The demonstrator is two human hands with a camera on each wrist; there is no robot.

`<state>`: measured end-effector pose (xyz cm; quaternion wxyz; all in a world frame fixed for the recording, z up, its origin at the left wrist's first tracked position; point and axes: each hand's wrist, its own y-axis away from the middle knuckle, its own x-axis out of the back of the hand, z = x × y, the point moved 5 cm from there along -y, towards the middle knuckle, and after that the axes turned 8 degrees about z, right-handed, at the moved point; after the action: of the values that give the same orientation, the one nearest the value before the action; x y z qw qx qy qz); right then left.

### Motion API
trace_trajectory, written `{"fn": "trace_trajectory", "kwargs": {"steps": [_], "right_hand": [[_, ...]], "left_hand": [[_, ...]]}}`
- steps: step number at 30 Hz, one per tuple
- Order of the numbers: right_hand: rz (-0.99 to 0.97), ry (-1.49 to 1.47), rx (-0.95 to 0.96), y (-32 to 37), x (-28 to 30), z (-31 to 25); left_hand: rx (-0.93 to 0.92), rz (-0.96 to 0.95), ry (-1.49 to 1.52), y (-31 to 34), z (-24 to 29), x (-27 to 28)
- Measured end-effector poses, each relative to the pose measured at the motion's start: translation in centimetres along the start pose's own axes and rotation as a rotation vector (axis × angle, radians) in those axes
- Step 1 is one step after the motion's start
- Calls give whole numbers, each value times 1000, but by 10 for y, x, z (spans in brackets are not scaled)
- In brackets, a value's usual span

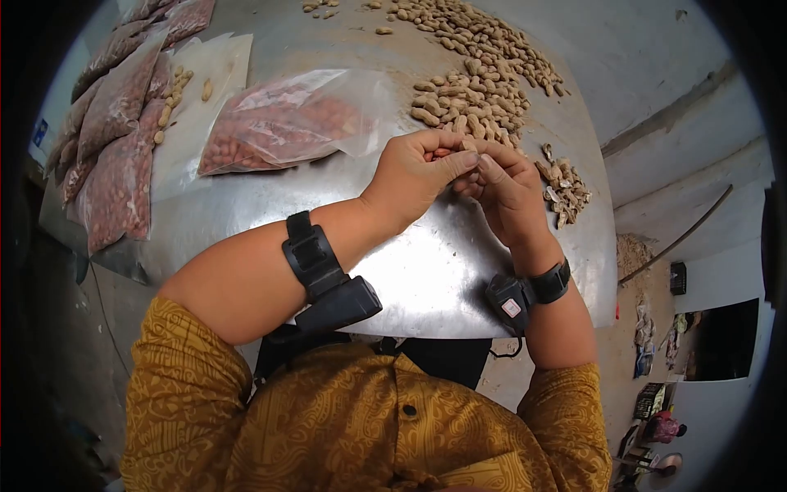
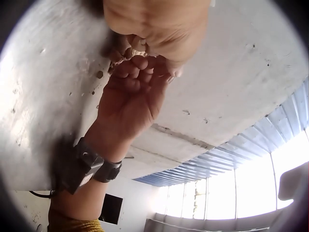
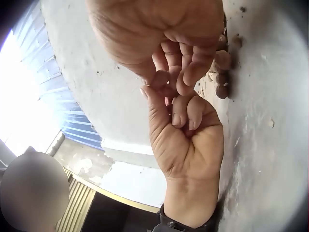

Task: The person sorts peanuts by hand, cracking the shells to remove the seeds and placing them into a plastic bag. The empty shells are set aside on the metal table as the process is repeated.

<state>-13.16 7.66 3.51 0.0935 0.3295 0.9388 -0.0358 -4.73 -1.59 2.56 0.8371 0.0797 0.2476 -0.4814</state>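
Both hands meet over the near side of the peanut pile (image 1: 484, 98). My left hand (image 1: 414, 180) has its fingers curled, with reddish kernels (image 1: 443, 152) showing between them, and pinches a peanut (image 1: 469, 146) with its thumb. The right hand (image 1: 515, 195) touches the left fingertips and grips the same peanut between thumb and fingers. In the left wrist view a pale bit of shell (image 2: 139, 43) shows between the hands. Fingers mostly hide the peanut in the right wrist view, where the left hand (image 3: 188, 140) lies below the right hand (image 3: 159, 29).
A plastic bag of red kernels (image 1: 283, 123) lies left of the hands on the metal table (image 1: 426, 279). More filled bags (image 1: 119, 180) are stacked at the far left, beside a few loose peanuts (image 1: 168, 111). Broken shells (image 1: 564, 190) form a small heap at right.
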Motion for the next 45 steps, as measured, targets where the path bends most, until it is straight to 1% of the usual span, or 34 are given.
{"fn": "trace_trajectory", "kwargs": {"steps": [4,8,10,11,14,17,20,23,29,32,35,38,41,45], "right_hand": [[-13,32,25,3,-2,3],[50,53,26,7,-7,12],[91,35,47,8,-10,16],[171,104,68,8,-13,15],[222,196,131,7,-12,18],[238,233,146,7,-13,18],[240,165,117,8,-12,16],[225,-14,98,7,-13,18],[218,-216,82,2,-7,23],[193,-324,31,-2,-5,25],[158,-359,19,-1,-9,22],[153,-346,1,2,-10,16],[100,-321,37,2,-5,15],[109,-290,24,5,-5,10]], "left_hand": [[-72,10,-45,-1,-2,1],[-80,-16,-54,-4,-7,4],[-76,21,-137,-6,-10,6],[-72,39,-179,-7,-12,7],[-124,90,-214,-9,-11,9],[-89,94,-174,-8,-14,9],[-103,116,-124,-8,-14,7],[-95,120,-132,-7,-13,6],[-21,67,-17,-3,-13,-1],[-15,59,39,0,-13,-5],[80,103,119,2,-9,-4],[120,60,172,1,-11,-1],[170,28,269,-1,-14,-1],[220,24,309,0,-16,-1]]}}
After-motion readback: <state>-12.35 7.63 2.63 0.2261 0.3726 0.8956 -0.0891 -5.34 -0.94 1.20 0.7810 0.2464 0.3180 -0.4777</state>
